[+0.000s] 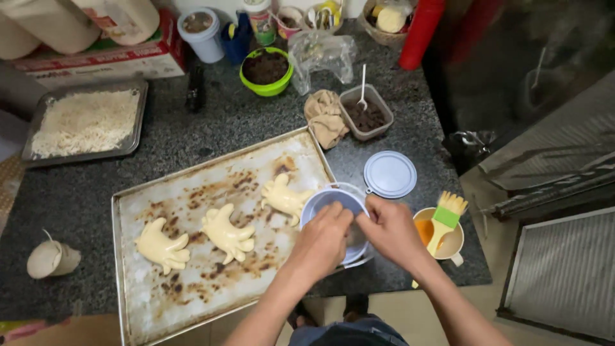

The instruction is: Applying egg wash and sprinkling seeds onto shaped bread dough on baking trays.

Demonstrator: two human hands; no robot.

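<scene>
A worn baking tray [192,295] lies on the dark stone counter with three pale hand-shaped dough pieces [225,234] on it. At the tray's right end stands a small round plastic container [328,202]. My left hand [322,240] and my right hand [388,229] both rest on the container's near rim, fingers pinched over it. What lies between the fingertips is hidden. The container's round lid [389,173] sits just behind my right hand.
A cup of orange liquid with a yellow-green brush [445,221] stands at the counter's right edge. Behind are a tub of dark bits with a spoon [366,113], a crumpled cloth [325,116], a green bowl [266,69], and a tray of white shreds [86,122].
</scene>
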